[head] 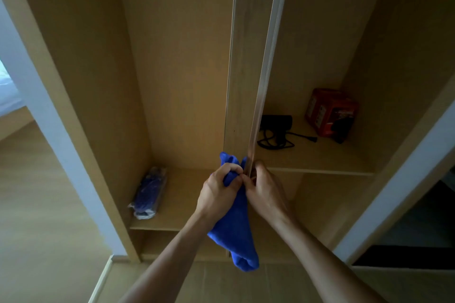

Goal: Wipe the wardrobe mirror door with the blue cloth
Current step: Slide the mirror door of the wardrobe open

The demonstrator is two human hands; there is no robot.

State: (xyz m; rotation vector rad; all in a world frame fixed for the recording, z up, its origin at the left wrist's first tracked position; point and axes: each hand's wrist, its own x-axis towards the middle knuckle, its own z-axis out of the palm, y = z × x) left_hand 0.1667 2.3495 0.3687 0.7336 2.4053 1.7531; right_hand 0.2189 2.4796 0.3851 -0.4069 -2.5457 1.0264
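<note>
Left hand: my left hand (219, 189) is closed in a fist round the upper part of the blue cloth (236, 226), with the top of it bunched above my knuckles and the long end hanging down past my wrist
Right hand: my right hand (266, 192) has its fingers curled onto the edge of the door (264, 61), just beside the cloth; it has hold of the door edge, nothing else
Door: it stands edge-on to me, a thin pale strip rising between the two halves of the wardrobe; I cannot see the mirror face from here
How to do it well: I judge I should steady the door with the right hand, spread the cloth flat rather than wadded, and bring the mirror side round before wiping in long strokes
In the way: the upright panel (243, 56) sits close beside the door edge and crowds my knuckles
Left shelf: a wrapped dark bundle (149, 192) lies well clear
Right shelf: a black corded thing (277, 130) and a red box (331, 114), further back, apart from the door
</note>
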